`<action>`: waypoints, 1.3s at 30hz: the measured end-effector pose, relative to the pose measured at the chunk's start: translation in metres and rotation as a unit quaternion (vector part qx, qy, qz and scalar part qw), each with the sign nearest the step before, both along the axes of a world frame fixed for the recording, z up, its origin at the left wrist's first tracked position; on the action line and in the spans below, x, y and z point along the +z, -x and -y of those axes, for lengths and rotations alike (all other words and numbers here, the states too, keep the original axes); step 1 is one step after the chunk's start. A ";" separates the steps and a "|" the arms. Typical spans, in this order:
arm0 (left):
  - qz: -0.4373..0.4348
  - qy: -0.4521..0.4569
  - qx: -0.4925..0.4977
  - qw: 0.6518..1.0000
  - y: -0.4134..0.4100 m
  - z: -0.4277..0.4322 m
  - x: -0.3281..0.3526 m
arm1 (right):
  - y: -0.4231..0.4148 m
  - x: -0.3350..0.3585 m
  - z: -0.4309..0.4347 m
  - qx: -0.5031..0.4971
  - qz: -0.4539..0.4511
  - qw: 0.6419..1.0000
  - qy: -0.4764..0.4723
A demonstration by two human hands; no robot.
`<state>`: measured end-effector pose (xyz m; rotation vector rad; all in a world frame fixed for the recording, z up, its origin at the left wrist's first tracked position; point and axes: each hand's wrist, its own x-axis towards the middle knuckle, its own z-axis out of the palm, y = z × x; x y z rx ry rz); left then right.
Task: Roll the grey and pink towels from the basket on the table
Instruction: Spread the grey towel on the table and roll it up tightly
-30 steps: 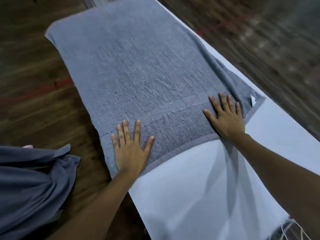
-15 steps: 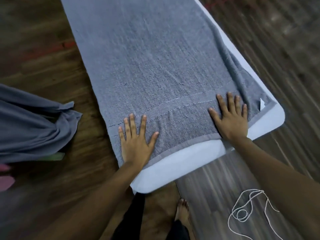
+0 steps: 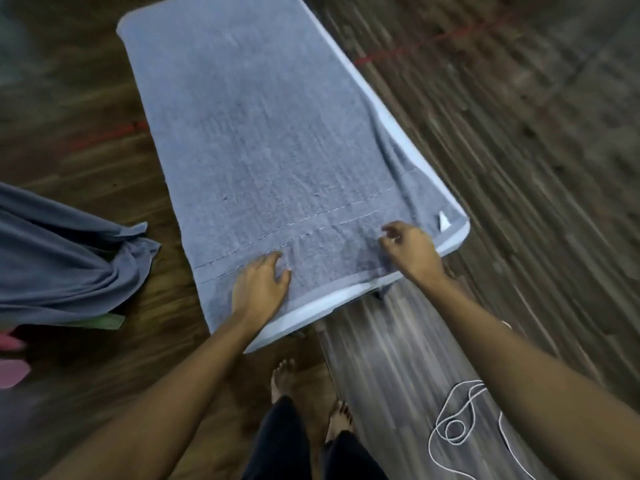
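Fingers (image 3: 272, 259) of the left hand (image 3: 259, 287) lie slightly bent on the grey towel (image 3: 270, 150); they press it near its hem and hold nothing. The right hand (image 3: 412, 249) has its fingers half curled over the same hem. Whether they pinch the cloth I cannot tell, because the head view is blurred there. The towel is spread flat along the white tabletop (image 3: 306, 315) with its short edge toward the person, probably so that the roll can begin from this end. A small white tag (image 3: 443, 222) sits near the right corner, and no writing on it can be read. More grey cloth (image 3: 62, 258) shows at the left, with something pink (image 3: 12, 372) below it.
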<state>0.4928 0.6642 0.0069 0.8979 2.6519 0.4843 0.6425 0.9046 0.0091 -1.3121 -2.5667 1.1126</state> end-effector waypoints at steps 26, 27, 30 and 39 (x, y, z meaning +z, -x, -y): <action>0.125 -0.104 0.174 0.971 -0.048 -0.288 0.030 | 0.035 0.036 -0.210 0.213 0.100 0.971 0.035; 0.132 -0.104 0.201 0.965 -0.052 -0.291 0.028 | 0.041 0.034 -0.217 0.239 0.109 0.964 0.036; 0.173 -0.105 0.280 0.938 -0.064 -0.304 0.021 | 0.062 0.026 -0.239 0.322 0.123 0.938 0.042; 0.139 -0.124 0.522 0.832 -0.091 -0.396 -0.014 | 0.156 -0.020 -0.302 0.666 0.094 0.739 -0.044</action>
